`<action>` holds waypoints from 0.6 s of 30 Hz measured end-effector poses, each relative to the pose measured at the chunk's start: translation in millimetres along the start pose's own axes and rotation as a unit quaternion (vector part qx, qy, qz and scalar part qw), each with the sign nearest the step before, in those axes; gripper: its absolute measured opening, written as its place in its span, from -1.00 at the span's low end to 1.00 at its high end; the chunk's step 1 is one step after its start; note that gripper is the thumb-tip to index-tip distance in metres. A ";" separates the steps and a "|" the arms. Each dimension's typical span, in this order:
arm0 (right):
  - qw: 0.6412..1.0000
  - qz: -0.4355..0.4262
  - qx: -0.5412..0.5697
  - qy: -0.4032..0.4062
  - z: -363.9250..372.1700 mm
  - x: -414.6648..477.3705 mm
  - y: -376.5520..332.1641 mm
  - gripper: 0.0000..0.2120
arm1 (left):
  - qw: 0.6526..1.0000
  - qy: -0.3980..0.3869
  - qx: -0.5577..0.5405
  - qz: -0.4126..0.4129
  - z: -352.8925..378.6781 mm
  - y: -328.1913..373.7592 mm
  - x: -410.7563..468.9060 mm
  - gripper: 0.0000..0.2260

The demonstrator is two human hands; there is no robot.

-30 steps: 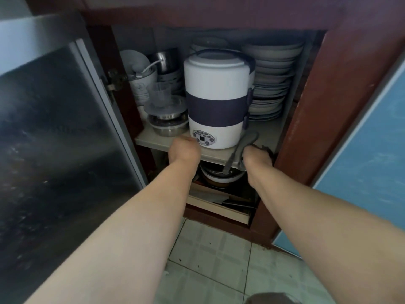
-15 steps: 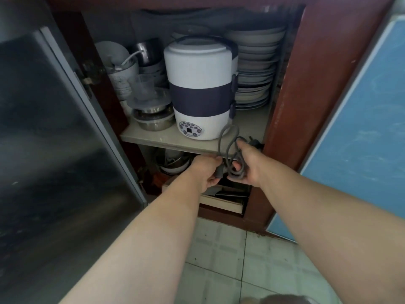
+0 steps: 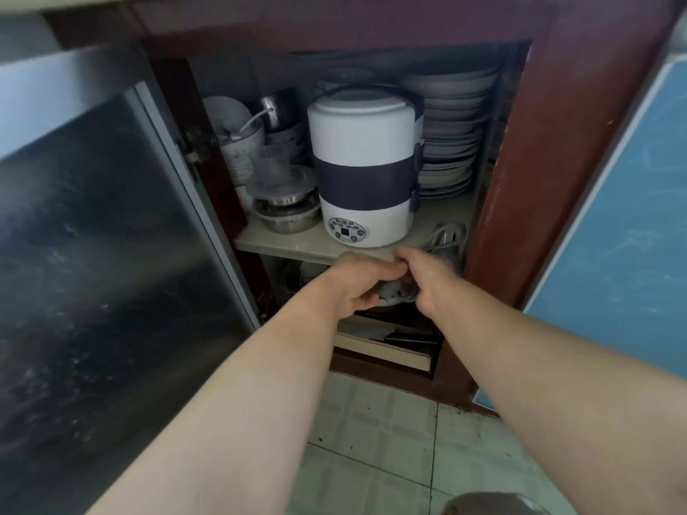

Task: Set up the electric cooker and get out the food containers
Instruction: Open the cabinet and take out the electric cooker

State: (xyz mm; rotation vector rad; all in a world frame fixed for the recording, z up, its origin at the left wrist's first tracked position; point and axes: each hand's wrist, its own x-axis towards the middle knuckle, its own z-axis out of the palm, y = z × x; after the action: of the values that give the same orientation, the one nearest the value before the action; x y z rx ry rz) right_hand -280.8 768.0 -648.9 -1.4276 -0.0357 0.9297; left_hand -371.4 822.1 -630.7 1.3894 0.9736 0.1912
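The electric cooker [image 3: 362, 169], white with a dark band and a round control panel low on its front, stands on the cupboard's upper shelf [image 3: 297, 245]. Its grey power cord [image 3: 446, 234] lies looped on the shelf to its right and runs down to my hands. My left hand [image 3: 355, 284] and my right hand [image 3: 427, 278] meet just below the shelf's front edge. Both curl around a grey bunch of the cord [image 3: 394, 291] between them. Neither hand touches the cooker body.
A stack of plates [image 3: 451, 143] stands behind and right of the cooker. Steel bowls [image 3: 286, 213], a clear cup and white bowls crowd its left. The metal cupboard door [image 3: 104, 236] hangs open at left. Pots sit on the lower shelf; below is tiled floor [image 3: 371, 440].
My left hand left the cooker's base and joined the right on the cord. Both hands now hold it bunched together below the shelf edge, and part of the cord lies on the shelf.
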 end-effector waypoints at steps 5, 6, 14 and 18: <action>0.994 -0.077 -0.054 0.054 -4.2 23.2 -35.4 -0.86 | 0.982 0.142 -0.122 -0.006 -29.7 12.8 17.9 -0.88; 0.993 -0.081 -0.061 0.053 -3.7 30.0 -41.5 -0.82 | 0.975 0.175 -0.139 0.000 -35.6 15.7 23.6 -0.88; 0.992 -0.090 -0.053 0.066 6.9 63.8 -64.6 -0.71 | 0.957 0.175 -0.221 0.074 -36.6 53.8 58.2 -0.54; 0.997 -0.073 0.001 0.026 10.6 77.8 -70.6 -0.64 | 0.951 0.141 -0.261 0.084 -36.2 65.0 75.5 -0.39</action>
State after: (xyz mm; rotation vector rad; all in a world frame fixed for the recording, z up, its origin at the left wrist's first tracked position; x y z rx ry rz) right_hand -198.2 829.6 -625.8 -1.4272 -0.0990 0.7712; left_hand -321.9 912.0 -604.0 0.9656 0.9460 0.7394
